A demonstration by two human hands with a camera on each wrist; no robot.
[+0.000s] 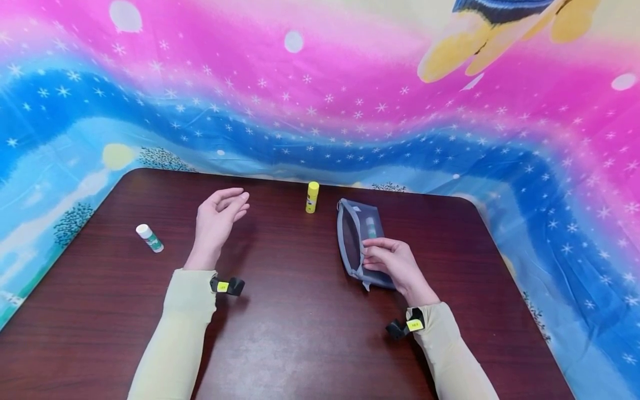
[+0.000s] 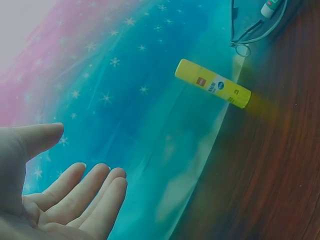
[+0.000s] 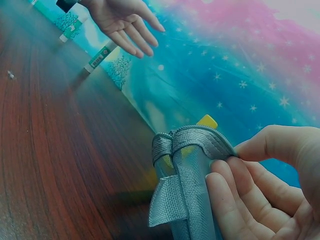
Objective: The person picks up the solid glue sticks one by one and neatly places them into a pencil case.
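My right hand (image 1: 397, 264) pinches the rim of a grey mesh zip pouch (image 1: 342, 244) between thumb and fingers. The zip is undone and the mouth gapes to the left. Through the mesh shows a white-and-green glue stick (image 1: 371, 226) inside. My left hand (image 1: 217, 219) hovers over the table, fingers slightly bent and nothing in them; the left wrist view shows its bare palm and spread thumb. A yellow glue stick (image 1: 312, 197) stands upright between the left hand and the pouch. Left of that hand, a second white-and-green glue stick (image 1: 150, 239) stands on the table.
The dark wooden table (image 1: 280, 333) has rounded far corners. Behind and beside it hangs a pink and blue printed cloth (image 1: 320, 105), touching the table's edges. Black wrist straps with yellow tags sit on both sleeves.
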